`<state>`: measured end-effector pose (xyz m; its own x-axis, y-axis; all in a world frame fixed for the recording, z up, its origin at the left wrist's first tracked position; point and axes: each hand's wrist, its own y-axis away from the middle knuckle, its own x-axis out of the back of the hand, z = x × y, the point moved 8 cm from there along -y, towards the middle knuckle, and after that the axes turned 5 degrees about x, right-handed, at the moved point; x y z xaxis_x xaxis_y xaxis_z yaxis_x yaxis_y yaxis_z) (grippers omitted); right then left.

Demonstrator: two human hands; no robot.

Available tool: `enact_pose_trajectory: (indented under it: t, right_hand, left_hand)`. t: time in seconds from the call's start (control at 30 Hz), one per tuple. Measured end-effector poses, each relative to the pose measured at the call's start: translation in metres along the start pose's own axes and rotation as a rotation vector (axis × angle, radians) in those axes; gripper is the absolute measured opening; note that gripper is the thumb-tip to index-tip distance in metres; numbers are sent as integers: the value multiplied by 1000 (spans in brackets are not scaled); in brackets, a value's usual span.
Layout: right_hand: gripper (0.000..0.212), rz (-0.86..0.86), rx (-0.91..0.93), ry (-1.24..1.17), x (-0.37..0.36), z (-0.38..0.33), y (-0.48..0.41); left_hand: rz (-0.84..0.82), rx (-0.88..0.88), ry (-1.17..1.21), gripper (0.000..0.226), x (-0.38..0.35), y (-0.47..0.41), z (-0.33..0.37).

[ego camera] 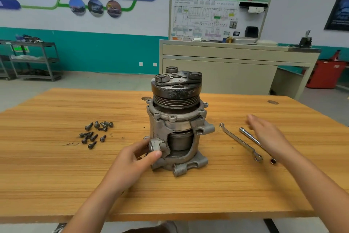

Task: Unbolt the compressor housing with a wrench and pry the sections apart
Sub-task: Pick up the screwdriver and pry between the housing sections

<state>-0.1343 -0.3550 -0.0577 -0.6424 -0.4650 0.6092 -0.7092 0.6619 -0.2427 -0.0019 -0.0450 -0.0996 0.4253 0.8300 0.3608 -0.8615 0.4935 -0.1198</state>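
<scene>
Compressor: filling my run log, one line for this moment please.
compressor upright on table | left hand holds its side | right hand open by wrench | bolts loose, left

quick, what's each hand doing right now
Left hand: grips a lug on the compressor housing.
Right hand: open, holding nothing, over the socket bar.

A: The compressor housing (175, 138), what colour?
B: Dull silver-grey all over; the pulley (176, 91) on top of it is near-black, scuffed pale grey at the rim.
A: And the table (56, 176) under it?
B: Orange-brown, streaked with fine darker wood grain.
A: The bolts (94, 132) left of the housing?
B: Dark grey, almost black; the wrench (240, 141) right of it is bright silver; the bar (249, 136) just beyond, likewise.
A: Behind the housing?
B: A beige cabinet (217, 74); a teal band (94, 51) across a white wall (151, 19); a red bin (324, 76) far to the right.
</scene>
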Motion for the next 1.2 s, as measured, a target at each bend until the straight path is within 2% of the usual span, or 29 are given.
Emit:
enact_pose_trajectory:
  t: [0.07,0.17,0.33,0.4,0.53,0.6,0.67,0.7,0.73,0.8,0.83,0.87,0.9,0.97,1.1,1.2]
  right_hand:
    - [57,-199,-3,-371,-44,-42,14]
    - [53,-395,21,-579,-87,-77,32]
    - [63,-408,-36,-832,-91,-77,35]
    - [60,-402,-40,-869,-87,-76,37]
    - [59,-347,-32,-875,-72,-68,36]
    - [51,-296,-22,-833,-60,-62,32]
    - [45,-289,-12,-662,-44,-57,28]
    - [46,-300,-3,-530,-34,-53,23]
    - [52,-313,20,-389,-25,-52,18]
    - [87,-285,154,-112,-3,-60,0]
    - [105,-261,235,-24,4,-72,-10]
    - [112,-277,309,17,3,-86,-17]
    - [109,-329,375,7,-4,-102,-20]
    - [89,-395,417,-113,-18,-120,-24]
    - [51,-233,475,-417,-22,-115,-35]
    - [55,-148,480,-541,-21,-108,-37]
  left_hand:
    - [-11,11,15,41,-1,2,1]
    - [-20,34,45,28,-3,3,-2]
    - [-70,9,23,45,-8,2,0]
    - [-98,4,41,43,-13,-2,-1]
    - [-124,-35,38,43,-36,-11,7]
    - [-166,-46,26,31,-52,-17,13]
    - [-234,-17,-17,26,-61,-26,20]
    - [-260,1,-55,31,-60,-32,25]
    - [-242,0,-94,49,-51,-41,31]
    - [-40,-56,-68,95,-22,-60,57]
    - [30,-122,-29,110,-14,-68,76]
    - [13,-189,-1,120,-17,-76,94]
    - [-63,-247,-9,124,-29,-83,110]
    - [-168,-304,-13,125,-55,-91,129]
    - [-97,-348,64,107,-60,-111,130]
    - [-111,-349,69,111,-63,-114,128]
